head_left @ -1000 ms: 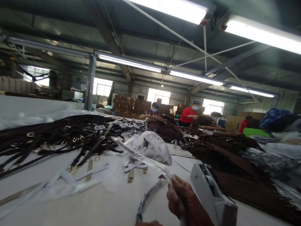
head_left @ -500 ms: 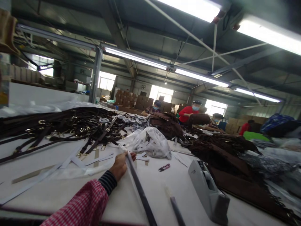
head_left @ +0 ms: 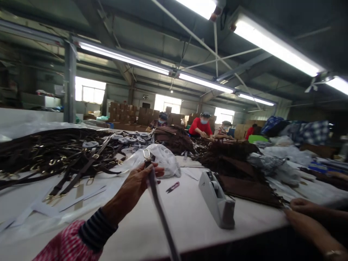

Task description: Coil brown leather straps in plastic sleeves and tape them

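My left hand (head_left: 140, 181), in a pink checked sleeve with a striped cuff, is closed around the upper end of a dark strap (head_left: 160, 208). A metal ring (head_left: 147, 154) sticks up above the thumb and fingers. Below the hand the strap hangs down to the bottom edge of the head view, blurred, with a pale, filmy look along it. My right hand is out of view. Behind the held strap lies a clear plastic bag (head_left: 170, 161) on the white table (head_left: 130, 232). Small thread snips (head_left: 173, 187) rest to the right of the hand.
A grey tape dispenser (head_left: 217, 201) stands right of the strap. Dark straps with metal clips (head_left: 81, 159) are heaped at left, near paper strips (head_left: 43, 207). Brown bags (head_left: 239, 174) are piled at right. A co-worker's hands (head_left: 307, 214) reach in there; other people work farther back.
The view has swung right. My left hand has risen with the strap, whose metal ring now shows above the fingers. A co-worker's hands have come into view at right.
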Tool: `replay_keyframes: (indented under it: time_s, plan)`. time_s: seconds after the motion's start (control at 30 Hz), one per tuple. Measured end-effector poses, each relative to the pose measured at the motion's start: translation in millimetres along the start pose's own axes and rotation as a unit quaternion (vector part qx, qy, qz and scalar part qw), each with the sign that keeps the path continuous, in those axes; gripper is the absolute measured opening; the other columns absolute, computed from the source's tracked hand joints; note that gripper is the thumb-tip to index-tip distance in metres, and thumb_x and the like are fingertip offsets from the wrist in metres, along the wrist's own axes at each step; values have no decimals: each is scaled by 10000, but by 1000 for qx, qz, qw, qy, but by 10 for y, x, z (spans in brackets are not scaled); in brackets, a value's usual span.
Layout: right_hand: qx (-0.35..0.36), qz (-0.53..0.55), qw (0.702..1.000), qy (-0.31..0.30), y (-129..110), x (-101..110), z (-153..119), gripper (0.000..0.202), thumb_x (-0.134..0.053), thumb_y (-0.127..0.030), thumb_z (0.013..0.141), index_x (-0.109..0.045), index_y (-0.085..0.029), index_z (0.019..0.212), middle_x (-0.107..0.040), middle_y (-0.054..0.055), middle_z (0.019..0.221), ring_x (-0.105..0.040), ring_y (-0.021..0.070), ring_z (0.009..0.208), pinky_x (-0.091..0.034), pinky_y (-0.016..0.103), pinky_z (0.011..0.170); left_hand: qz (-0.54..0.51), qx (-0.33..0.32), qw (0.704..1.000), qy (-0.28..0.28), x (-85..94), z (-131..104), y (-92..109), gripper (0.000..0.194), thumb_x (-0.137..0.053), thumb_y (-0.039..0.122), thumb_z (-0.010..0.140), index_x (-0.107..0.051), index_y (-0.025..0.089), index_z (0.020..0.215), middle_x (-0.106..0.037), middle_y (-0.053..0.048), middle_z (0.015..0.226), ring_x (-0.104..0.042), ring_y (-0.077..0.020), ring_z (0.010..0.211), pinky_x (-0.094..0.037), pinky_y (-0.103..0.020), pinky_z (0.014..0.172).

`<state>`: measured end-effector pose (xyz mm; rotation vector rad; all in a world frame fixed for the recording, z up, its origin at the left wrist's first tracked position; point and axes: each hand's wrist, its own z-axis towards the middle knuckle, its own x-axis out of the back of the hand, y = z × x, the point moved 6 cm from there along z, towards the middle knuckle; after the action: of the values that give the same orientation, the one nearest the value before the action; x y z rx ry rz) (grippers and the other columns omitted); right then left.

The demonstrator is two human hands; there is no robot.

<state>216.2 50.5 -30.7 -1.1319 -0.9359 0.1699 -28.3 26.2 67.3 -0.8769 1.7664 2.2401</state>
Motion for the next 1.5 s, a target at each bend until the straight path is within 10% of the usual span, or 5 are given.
replay_keyframes:
  time_s: [0.23, 0.43, 0.87, 1.23, 1.5]
  plan:
    - [57, 234, 962, 125, -576, 311, -181, 609, -576, -736, 905, -723, -183, 1114, -750, 103, 905, -703, 234, 781, -509, 305, 636, 158, 25, 961, -227, -1183, -416, -180, 250, -683, 405, 952, -656, 197, 1088, -802, -118, 1080, -750, -258, 986, -547, -319, 784]
    - [70, 236, 943, 222, -617, 375, -40, 573, -615, -668, 933, -621, -152, 685, -626, 21, 574, -496, 104, 502, -356, 234, 523, 231, 46, 951, -201, -1274, -262, 111, 370, -768, 510, 855, -673, 165, 954, -810, -148, 1004, -748, -309, 976, -542, -389, 822]
    - [116, 327, 877, 333, -847, 944, 14, 510, -699, -646, 874, -733, -145, 781, -707, 59, 694, -593, 154, 565, -426, 261, 540, 270, -3, 908, -322, -1977, -94, 169, 460, -671, 599, 905, -792, 157, 944, -794, -134, 1012, -715, -245, 832, -536, -353, 739]
    - [180, -65, 926, 325, -1254, 1409, -168, 441, -575, -460, 1017, -595, -185, 673, -509, -34, 599, -479, 122, 605, -325, 271, 598, 486, -9, 782, -389, -2098, 6, 409, 178, -770, 327, 731, -823, 182, 821, -742, -43, 659, -672, -183, 558, -380, -215, 464]
    - [110, 118, 983, 92, -1081, 1309, -91, 402, -776, -551, 848, -647, -171, 821, -517, -63, 606, -394, 88, 524, -284, 236, 510, 528, 2, 741, -414, -1778, 13, 249, 96, -691, 259, 711, -730, 182, 668, -670, -7, 556, -555, -140, 476, -318, -226, 455]
